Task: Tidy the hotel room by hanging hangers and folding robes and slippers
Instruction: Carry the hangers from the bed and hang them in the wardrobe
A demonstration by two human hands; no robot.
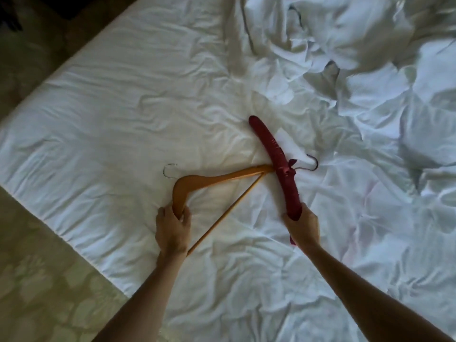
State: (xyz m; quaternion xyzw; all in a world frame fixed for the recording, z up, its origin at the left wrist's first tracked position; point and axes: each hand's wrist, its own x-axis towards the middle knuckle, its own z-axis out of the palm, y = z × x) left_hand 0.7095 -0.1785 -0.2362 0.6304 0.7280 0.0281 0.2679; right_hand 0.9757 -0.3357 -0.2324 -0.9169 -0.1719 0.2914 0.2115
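The left hand (172, 229) grips one end of a wooden hanger (209, 180) on the bed (123, 107). The right hand's (302, 224) grip closes round a red padded hanger (276, 156), whose middle touches the wooden hanger's far tip.

flat sheet (123, 114) left, rumpled duvet (370, 70) right

Two hangers (276, 169) touching on bed (123, 107)
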